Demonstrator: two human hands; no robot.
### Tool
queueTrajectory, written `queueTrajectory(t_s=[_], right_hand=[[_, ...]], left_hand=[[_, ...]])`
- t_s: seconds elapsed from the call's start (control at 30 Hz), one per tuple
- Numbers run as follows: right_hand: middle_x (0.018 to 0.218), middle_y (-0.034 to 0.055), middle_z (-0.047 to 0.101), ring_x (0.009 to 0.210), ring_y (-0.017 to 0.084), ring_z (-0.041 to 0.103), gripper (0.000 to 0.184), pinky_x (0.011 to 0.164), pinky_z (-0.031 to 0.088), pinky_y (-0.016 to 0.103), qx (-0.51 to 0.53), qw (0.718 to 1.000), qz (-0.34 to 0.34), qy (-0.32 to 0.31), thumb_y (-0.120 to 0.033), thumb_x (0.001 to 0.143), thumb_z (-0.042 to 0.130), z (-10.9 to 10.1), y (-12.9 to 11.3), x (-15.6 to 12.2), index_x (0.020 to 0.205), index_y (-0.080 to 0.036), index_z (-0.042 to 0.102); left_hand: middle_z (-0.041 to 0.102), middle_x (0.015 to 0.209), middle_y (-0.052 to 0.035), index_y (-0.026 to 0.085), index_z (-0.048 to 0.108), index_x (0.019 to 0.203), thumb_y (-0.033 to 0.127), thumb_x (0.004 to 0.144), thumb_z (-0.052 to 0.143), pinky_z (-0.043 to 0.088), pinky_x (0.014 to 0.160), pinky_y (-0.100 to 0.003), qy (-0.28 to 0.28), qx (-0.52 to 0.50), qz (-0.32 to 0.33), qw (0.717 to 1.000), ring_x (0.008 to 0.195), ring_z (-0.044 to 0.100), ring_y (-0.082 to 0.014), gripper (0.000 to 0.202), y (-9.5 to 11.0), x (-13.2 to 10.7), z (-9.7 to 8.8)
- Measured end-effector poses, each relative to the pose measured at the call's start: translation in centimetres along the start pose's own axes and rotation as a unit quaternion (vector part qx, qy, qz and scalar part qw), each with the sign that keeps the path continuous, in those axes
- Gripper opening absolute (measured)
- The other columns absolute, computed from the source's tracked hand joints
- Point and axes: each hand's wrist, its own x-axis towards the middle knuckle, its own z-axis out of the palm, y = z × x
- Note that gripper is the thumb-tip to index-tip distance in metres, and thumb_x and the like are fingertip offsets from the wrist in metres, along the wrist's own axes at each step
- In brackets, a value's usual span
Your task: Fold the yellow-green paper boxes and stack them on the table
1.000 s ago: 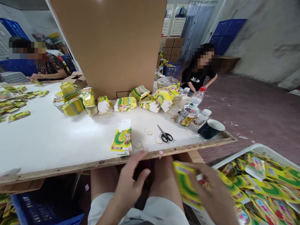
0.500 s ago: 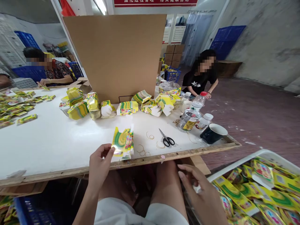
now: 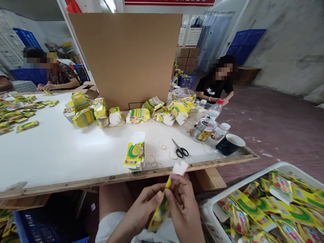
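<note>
Over my lap, my left hand (image 3: 145,206) and my right hand (image 3: 183,206) both grip one yellow-and-green printed carton (image 3: 160,216). It slants up to the right, and its white end flaps (image 3: 180,167) stand out above my right fingers. The lower part is smeared by motion. On the table just beyond my hands lies a stack of flat printed cartons (image 3: 134,153), white flaps toward the back. Right of the stack are loose rubber bands (image 3: 153,162) and black-handled scissors (image 3: 181,150).
A white crate (image 3: 212,216) of filled-looking cartons stands at my right, a blue crate (image 3: 45,226) at lower left. Carton bundles (image 3: 138,115) line the cardboard panel (image 3: 126,60). A dark mug (image 3: 230,144) and jars stand at the table's right end. Two co-workers sit beyond.
My left hand has moved from the flat stack to my lap with a carton. My right hand has come in from beside the white crate, and both now hold the carton.
</note>
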Motion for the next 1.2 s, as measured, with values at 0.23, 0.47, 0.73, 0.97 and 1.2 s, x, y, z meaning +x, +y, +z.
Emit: queueTrajectory(t_s=[0.23,0.47,0.73,0.97,1.2], right_hand=[[0.117,0.0101,0.06,0.088,0.019,0.062,0.037,0.078,0.054,0.031,-0.067,0.996,-0.031,0.059,-0.034,0.093,0.057,0.4,0.6,-0.3,0.129,-0.023,0.051],[0.092,0.0078,0.071,0.085,0.023,0.068,0.024,0.073,0.055,0.028,-0.073,0.996,0.041,-0.024,-0.04,0.094,0.056,-0.5,2.9,-0.2,0.095,-0.021,0.07],[0.109,0.009,0.07,0.094,0.022,0.069,0.032,0.078,0.057,0.028,0.005,0.998,0.046,-0.038,-0.039,0.092,0.059,-1.3,2.6,0.3,0.119,-0.024,0.06],[0.089,0.0023,0.065,0.074,0.017,0.063,0.02,0.065,0.052,0.024,0.022,0.99,0.024,-0.14,-0.04,0.096,0.051,-3.0,1.7,1.2,0.101,-0.025,0.061],[0.075,0.0023,0.06,0.07,0.018,0.058,0.027,0.064,0.048,0.026,-0.011,0.993,0.002,-0.114,-0.041,0.096,0.049,-3.0,1.2,1.8,0.08,-0.022,0.061]], left_hand=[[0.077,0.083,-0.0082,0.015,0.076,0.102,0.044,0.072,0.079,0.052,0.073,-0.028,0.02,-0.105,-0.002,0.994,0.078,0.071,-0.021,0.041,-0.4,0.7,0.0],[0.077,0.088,-0.0078,0.014,0.07,0.103,0.049,0.081,0.069,0.055,0.073,-0.031,0.093,-0.002,0.061,0.994,0.082,0.071,-0.0231,0.041,-1.3,1.4,-0.8],[0.071,0.11,-0.0132,0.023,0.034,0.138,0.035,0.088,0.064,0.055,0.082,-0.035,0.098,0.113,0.123,0.981,0.101,0.069,-0.0271,0.06,-1.0,0.7,-1.3],[0.071,0.094,-0.0043,0.023,0.054,0.11,0.032,0.088,0.065,0.048,0.071,-0.022,-0.012,0.14,0.075,0.987,0.083,0.065,-0.0157,0.026,-0.1,0.0,-1.3],[0.073,0.098,-0.0056,0.028,0.032,0.144,0.03,0.084,0.071,0.05,0.074,-0.025,-0.045,0.069,0.022,0.996,0.078,0.067,-0.0152,0.071,0.1,0.1,-1.2]])
